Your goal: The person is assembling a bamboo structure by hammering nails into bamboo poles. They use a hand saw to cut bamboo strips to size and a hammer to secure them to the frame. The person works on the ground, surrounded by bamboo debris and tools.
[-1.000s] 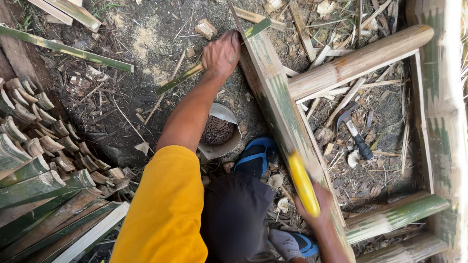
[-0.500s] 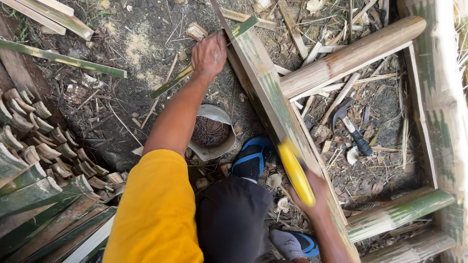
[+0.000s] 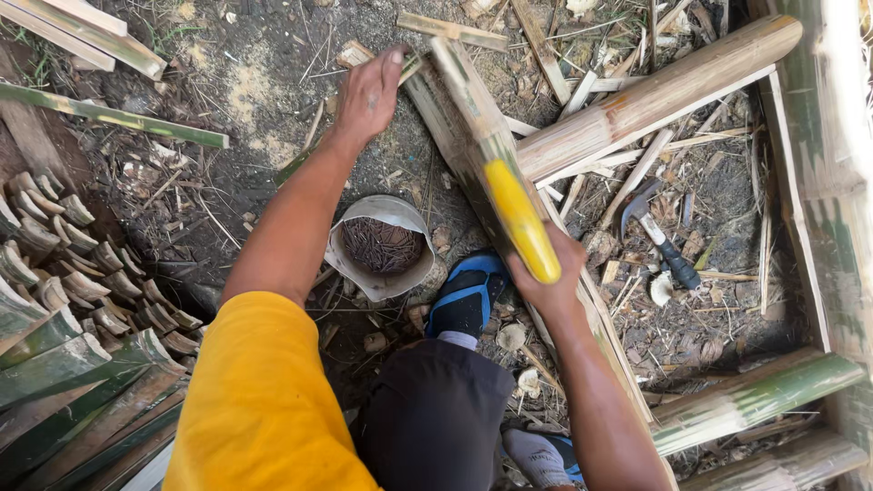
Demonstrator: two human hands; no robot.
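My right hand (image 3: pixel 546 273) grips the yellow handle of a long blade (image 3: pixel 505 177), which lies raised along a split bamboo slat (image 3: pixel 436 118) that runs diagonally from top centre to lower right. My left hand (image 3: pixel 371 91) reaches forward and holds the slat's far end with its fingers curled around the edge. My foot in a blue sandal (image 3: pixel 468 295) rests on the ground just left of the slat.
A white bucket of nails (image 3: pixel 382 245) sits by my foot. A hammer (image 3: pixel 659 241) lies among chips to the right. A thick bamboo pole (image 3: pixel 655 95) crosses the upper right, green poles (image 3: pixel 755 400) the lower right. Cut bamboo pieces (image 3: pixel 64 273) pile up at left.
My right hand has lifted the yellow-handled blade up and forward along the slat. My left hand stays on the slat's far end. The view has shifted slightly.
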